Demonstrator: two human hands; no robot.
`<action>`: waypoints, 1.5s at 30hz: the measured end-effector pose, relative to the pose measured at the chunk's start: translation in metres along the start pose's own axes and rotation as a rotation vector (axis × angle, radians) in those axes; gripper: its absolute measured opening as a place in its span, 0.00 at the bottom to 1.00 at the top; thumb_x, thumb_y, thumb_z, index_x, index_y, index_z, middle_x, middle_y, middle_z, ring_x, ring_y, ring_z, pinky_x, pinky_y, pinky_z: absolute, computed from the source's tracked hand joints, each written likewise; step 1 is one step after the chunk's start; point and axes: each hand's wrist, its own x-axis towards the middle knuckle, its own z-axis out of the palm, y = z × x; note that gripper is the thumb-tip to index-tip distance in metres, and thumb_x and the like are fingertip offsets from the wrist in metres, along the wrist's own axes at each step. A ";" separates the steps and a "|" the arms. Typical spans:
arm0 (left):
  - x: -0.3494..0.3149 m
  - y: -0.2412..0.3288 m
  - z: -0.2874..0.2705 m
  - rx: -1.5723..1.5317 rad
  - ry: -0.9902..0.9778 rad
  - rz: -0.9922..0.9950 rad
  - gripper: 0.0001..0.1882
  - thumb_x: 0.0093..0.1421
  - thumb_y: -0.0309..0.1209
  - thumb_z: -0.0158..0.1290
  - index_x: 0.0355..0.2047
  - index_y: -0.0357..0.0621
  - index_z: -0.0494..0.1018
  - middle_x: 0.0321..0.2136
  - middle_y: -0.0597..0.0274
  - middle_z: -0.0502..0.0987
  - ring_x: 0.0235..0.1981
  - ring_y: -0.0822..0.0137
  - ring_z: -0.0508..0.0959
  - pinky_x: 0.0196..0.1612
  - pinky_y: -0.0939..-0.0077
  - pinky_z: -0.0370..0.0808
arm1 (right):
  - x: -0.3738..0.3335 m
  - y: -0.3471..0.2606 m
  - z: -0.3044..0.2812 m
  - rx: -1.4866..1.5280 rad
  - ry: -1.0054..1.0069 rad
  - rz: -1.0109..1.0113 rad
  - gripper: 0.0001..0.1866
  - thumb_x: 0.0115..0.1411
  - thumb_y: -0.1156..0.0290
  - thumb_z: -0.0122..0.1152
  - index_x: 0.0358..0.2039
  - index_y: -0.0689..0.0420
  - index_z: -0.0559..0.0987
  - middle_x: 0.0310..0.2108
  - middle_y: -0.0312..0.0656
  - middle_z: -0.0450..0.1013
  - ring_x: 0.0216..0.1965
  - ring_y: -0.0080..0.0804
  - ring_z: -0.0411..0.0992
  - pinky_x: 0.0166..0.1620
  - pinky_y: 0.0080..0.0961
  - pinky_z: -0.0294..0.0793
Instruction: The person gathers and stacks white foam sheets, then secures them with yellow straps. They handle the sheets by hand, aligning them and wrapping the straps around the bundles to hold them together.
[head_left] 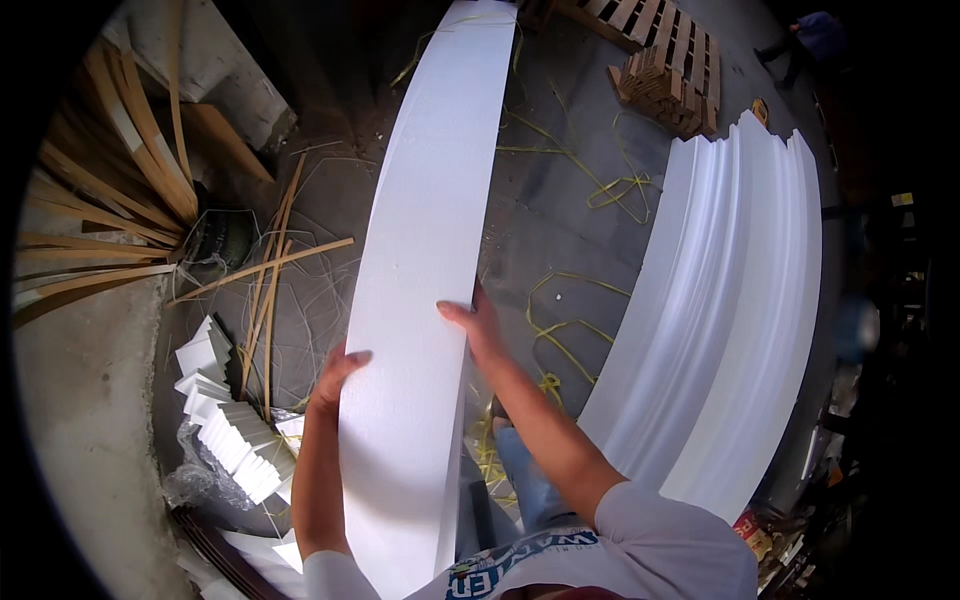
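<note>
The long white board (430, 220) extends away from the person, between the two hands. The left hand (335, 377) and the right hand (480, 325) each grip one long edge, thumbs on top; an even hold should prevent twisting, with feet avoiding the yellow strap (566, 346).

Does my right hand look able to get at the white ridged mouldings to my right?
Probably not without letting go: your right hand holds the edge of the long white board. Otherwise, just floor and yellow strapping show between hand and ridged mouldings.
</note>
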 end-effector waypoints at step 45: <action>-0.492 0.001 0.004 0.205 0.107 -0.065 0.39 0.41 0.35 0.62 0.53 0.28 0.66 0.43 0.53 0.75 0.42 0.60 0.76 0.47 0.68 0.73 | -0.475 -0.017 0.142 0.183 -0.190 0.021 0.54 0.49 0.54 0.68 0.66 0.60 0.45 0.61 0.54 0.55 0.64 0.48 0.52 0.64 0.44 0.51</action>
